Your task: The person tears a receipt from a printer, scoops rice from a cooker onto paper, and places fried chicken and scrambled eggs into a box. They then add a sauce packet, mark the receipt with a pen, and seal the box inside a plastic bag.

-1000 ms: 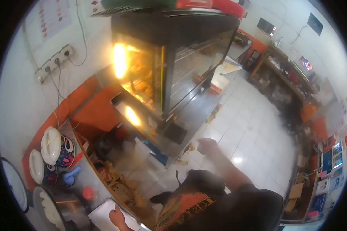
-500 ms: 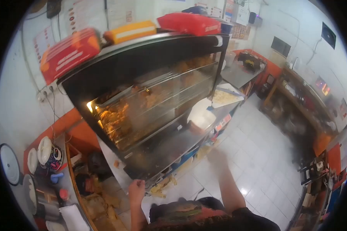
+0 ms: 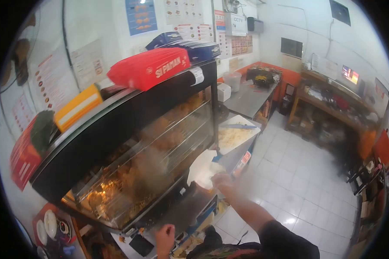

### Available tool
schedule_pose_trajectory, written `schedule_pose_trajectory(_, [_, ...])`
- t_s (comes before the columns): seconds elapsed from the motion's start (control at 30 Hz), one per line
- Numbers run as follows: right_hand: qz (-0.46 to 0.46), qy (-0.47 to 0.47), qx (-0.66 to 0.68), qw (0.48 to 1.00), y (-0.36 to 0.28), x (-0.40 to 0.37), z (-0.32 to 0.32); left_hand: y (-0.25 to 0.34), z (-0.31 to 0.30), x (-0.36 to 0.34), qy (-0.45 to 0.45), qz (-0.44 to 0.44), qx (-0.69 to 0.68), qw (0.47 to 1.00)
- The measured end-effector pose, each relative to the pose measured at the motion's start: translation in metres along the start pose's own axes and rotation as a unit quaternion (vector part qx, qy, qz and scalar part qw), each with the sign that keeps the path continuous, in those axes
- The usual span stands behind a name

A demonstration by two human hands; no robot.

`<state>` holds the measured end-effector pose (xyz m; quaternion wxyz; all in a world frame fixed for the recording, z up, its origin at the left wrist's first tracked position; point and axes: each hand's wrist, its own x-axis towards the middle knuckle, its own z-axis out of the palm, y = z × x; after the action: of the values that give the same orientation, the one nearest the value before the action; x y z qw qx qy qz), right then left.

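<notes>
My right hand (image 3: 222, 181), blurred, reaches the right edge of an open white paper box (image 3: 201, 169) on the dark counter ledge (image 3: 183, 209). I cannot tell whether its fingers hold the box. My left hand (image 3: 164, 237) is low at the front of the ledge with its fingers curled in, hiding anything inside them. Behind both hands rises a glass-fronted display cabinet (image 3: 123, 114) with lit, golden-brown fried food (image 3: 103, 196) on its shelves. Left of my left hand lies a flat black object (image 3: 141, 245).
A white cutting board (image 3: 235, 140) with crumbs and a blue knife (image 3: 237, 126) lies beyond the box. Red packs (image 3: 153, 67) and a yellow pack (image 3: 78, 108) top the cabinet. A steel table (image 3: 250, 99) stands at the back; tiled floor (image 3: 285, 181) stretches right.
My right hand has moved from over the floor to the white box. My left hand remains curled at the counter front. The view has swung to the right.
</notes>
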<state>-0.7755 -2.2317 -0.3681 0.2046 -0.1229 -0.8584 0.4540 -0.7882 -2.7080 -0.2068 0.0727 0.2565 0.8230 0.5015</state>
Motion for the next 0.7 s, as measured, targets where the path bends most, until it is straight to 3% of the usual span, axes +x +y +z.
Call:
schedule_pose_trajectory(0.07, [0.113, -0.016, -0.180, 0.977, 0.007, 0.048, 0.023, 0.005, 0.027, 0.006, -0.037, -0.107, -0.063, 0.992])
schedule_pose_trajectory(0.1, [0.166, -0.039, -0.265, 0.949, 0.010, 0.073, 0.034, 0.012, 0.034, 0.016, -0.079, -0.079, -0.041, 0.993])
schedule_pose_trajectory(0.17, [0.215, -0.063, -0.312, 0.923, 0.012, 0.090, 0.035, 0.026, 0.057, 0.038, -0.161, -0.030, -0.007, 0.986])
schedule_pose_trajectory(0.27, [0.225, -0.084, -0.323, 0.915, 0.008, 0.100, 0.053, 0.036, 0.100, 0.091, -0.096, 0.049, -0.049, 0.993])
schedule_pose_trajectory(0.33, [0.208, -0.102, -0.313, 0.921, -0.001, 0.098, 0.061, 0.085, 0.111, 0.141, -0.072, 0.152, 0.011, 0.986])
schedule_pose_trajectory(0.43, [0.135, -0.175, -0.278, 0.935, -0.014, 0.099, 0.040, 0.140, 0.133, 0.224, -0.041, 0.310, 0.102, 0.944])
schedule_pose_trajectory(0.5, [0.056, -0.256, -0.268, 0.927, -0.024, 0.105, 0.002, 0.177, 0.151, 0.267, 0.034, 0.383, 0.289, 0.877])
schedule_pose_trajectory(0.57, [-0.053, -0.341, -0.289, 0.893, -0.026, 0.115, -0.044, 0.165, 0.179, 0.299, 0.048, 0.295, 0.391, 0.870])
schedule_pose_trajectory(0.6, [-0.106, -0.340, -0.303, 0.884, -0.022, 0.123, -0.063, 0.155, 0.192, 0.312, 0.054, 0.240, 0.439, 0.864])
schedule_pose_trajectory(0.7, [-0.198, -0.209, -0.264, 0.920, 0.040, 0.153, -0.092, 0.122, 0.196, 0.321, 0.133, 0.281, 0.598, 0.739])
